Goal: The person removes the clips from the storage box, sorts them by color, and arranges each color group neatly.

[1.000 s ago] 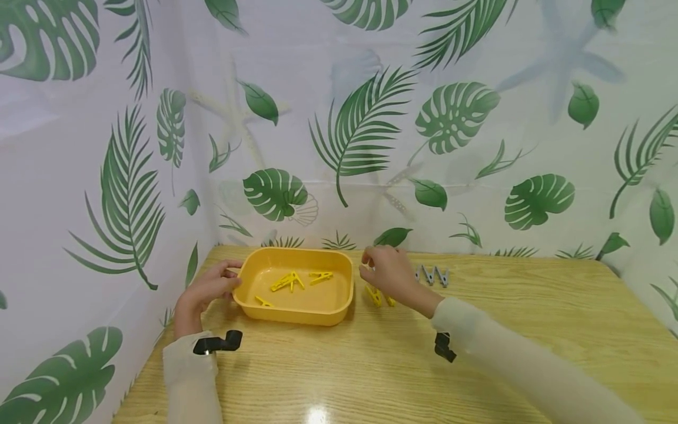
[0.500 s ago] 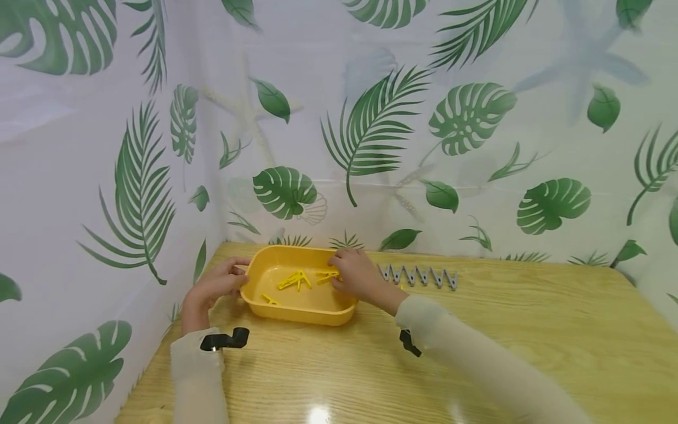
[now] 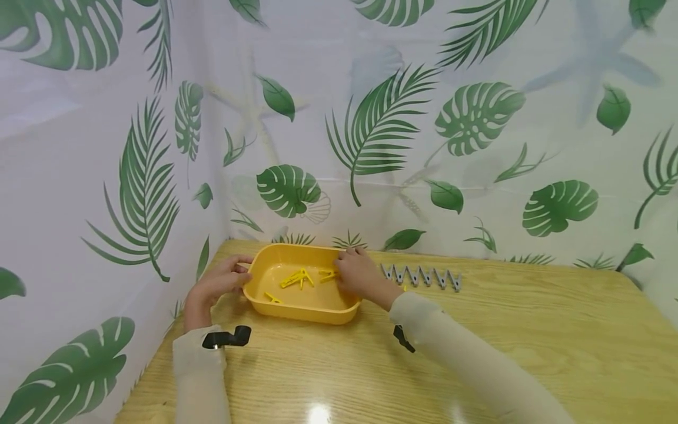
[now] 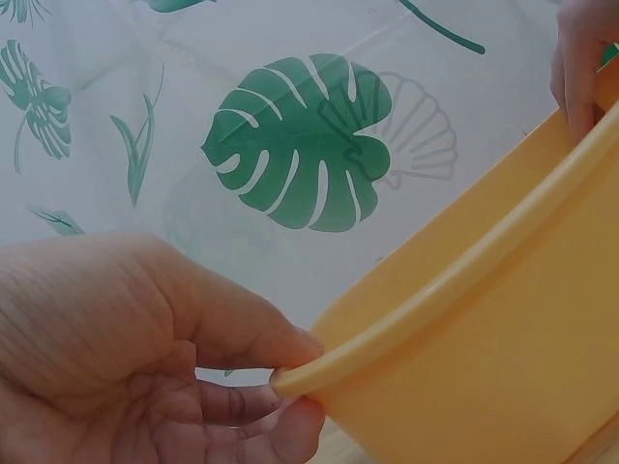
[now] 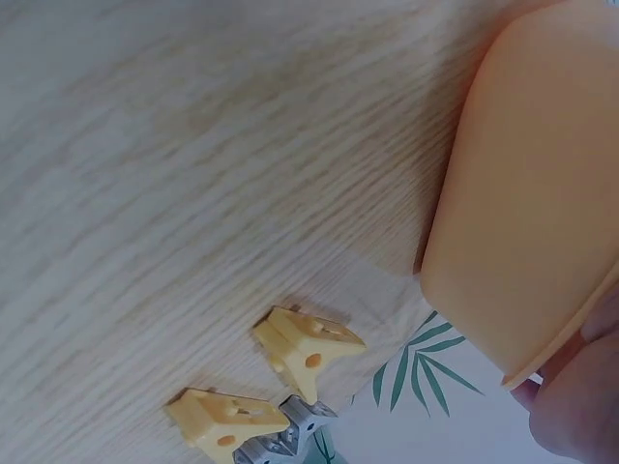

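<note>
One yellow tray (image 3: pixel 302 315) sits at the left rear of the table (image 3: pixel 556 318). Contents: at least three yellow clips (image 3: pixel 299 278). One left hand (image 3: pixel 219 281): grip pinching the tray's left rim. One right hand (image 3: pixel 365 275): at the right end (fingers partly hidden; grip state cannot be told). Outside, right: two further yellow clips (image 5: pixel 309 340), just beside at least five grey clips (image 3: pixel 428 281) in a row

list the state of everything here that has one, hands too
Yellow basin: upright on the table, open-topped
Left hand: pinching the basin's rim
Right hand: at the basin's opposite end, grip unclear
Yellow clips in the basin: lying down, jaws too small to judge
Gray clips: lined up in a row
Yellow clips on the table: two, beside the gray ones
</note>
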Motion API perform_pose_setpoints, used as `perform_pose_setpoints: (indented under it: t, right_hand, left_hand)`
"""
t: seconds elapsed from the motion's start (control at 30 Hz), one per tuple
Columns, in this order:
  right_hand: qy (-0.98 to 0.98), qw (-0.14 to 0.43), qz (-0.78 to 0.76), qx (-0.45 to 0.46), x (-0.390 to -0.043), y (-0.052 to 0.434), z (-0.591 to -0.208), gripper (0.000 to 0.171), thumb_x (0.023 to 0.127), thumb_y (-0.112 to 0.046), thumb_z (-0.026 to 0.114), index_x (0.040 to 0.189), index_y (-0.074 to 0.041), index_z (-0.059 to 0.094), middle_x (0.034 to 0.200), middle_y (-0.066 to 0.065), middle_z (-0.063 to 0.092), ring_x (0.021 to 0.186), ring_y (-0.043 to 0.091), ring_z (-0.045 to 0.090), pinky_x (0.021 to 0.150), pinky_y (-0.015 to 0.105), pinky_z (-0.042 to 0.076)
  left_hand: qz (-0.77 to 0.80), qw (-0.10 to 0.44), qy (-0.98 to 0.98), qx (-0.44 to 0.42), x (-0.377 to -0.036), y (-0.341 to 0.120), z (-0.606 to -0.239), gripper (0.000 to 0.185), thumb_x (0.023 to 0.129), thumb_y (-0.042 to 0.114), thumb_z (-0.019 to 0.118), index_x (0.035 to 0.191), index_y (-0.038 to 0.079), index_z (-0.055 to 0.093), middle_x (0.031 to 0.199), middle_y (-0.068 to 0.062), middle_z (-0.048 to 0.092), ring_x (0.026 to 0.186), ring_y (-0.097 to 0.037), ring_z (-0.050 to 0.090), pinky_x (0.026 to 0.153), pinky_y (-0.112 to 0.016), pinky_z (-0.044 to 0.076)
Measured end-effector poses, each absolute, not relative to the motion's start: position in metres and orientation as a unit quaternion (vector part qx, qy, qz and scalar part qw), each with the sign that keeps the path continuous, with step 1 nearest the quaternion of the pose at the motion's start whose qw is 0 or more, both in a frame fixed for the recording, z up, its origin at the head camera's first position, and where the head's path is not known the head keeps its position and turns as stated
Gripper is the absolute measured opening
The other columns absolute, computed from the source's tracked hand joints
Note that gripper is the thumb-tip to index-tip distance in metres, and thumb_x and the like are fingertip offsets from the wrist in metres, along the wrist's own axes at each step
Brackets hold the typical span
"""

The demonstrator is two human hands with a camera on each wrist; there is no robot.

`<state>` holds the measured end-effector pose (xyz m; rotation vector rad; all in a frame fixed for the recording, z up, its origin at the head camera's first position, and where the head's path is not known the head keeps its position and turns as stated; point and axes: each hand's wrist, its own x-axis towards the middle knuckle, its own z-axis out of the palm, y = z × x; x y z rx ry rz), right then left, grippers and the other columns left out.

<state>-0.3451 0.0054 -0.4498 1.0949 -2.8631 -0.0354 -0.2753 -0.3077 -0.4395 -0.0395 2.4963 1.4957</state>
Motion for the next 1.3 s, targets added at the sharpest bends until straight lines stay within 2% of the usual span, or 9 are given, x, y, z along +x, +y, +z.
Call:
perform_pose_setpoints:
  t: [0.23,0.73,1.0,1.3]
  right_hand:
    - [-0.933,0.026,-0.013,0.359,-0.3429,0.0039,-0.4502,0.018,0.099,-0.019,0.063,0.110,-0.007,0.071,0.116,0.012,0.065,0.115,0.034,0.053,0.109,0.054,0.036]
    - [-0.937,0.018,0.001,0.349,-0.3433,0.0025,-0.4535,0.016,0.098,-0.015,0.064,0.108,-0.007,0.073,0.117,0.012,0.065,0.118,0.034,0.052,0.114,0.059,0.030]
    - [-0.942,0.009,-0.007,0.335,-0.3451,-0.0003,-0.4559,0.009,0.096,-0.011,0.065,0.095,-0.010,0.073,0.108,0.008,0.068,0.114,0.032,0.056,0.119,0.055,0.027]
    - [-0.938,0.023,-0.040,0.343,-0.3421,-0.0023,-0.4536,0.017,0.097,-0.008,0.062,0.085,-0.013,0.072,0.100,0.004,0.073,0.106,0.027,0.060,0.119,0.051,0.031]
  left_hand:
    - [0.518,0.120,0.847,-0.016,-0.2772,-0.3082,-0.4405,0.054,0.100,0.010,0.053,0.149,-0.004,0.037,0.121,-0.023,0.052,0.089,-0.024,0.061,0.078,-0.036,0.057]
    - [0.515,0.114,0.849,-0.014,-0.2766,-0.3072,-0.4408,0.053,0.100,0.010,0.053,0.149,-0.004,0.037,0.120,-0.024,0.053,0.089,-0.025,0.061,0.078,-0.036,0.057]
    - [0.510,0.115,0.852,-0.015,-0.2753,-0.3068,-0.4404,0.054,0.100,0.011,0.054,0.149,-0.003,0.037,0.122,-0.025,0.054,0.089,-0.024,0.062,0.079,-0.036,0.058]
    - [0.505,0.117,0.855,-0.017,-0.2755,-0.3060,-0.4414,0.055,0.100,0.013,0.054,0.150,-0.002,0.037,0.123,-0.024,0.054,0.087,-0.021,0.060,0.079,-0.036,0.057]
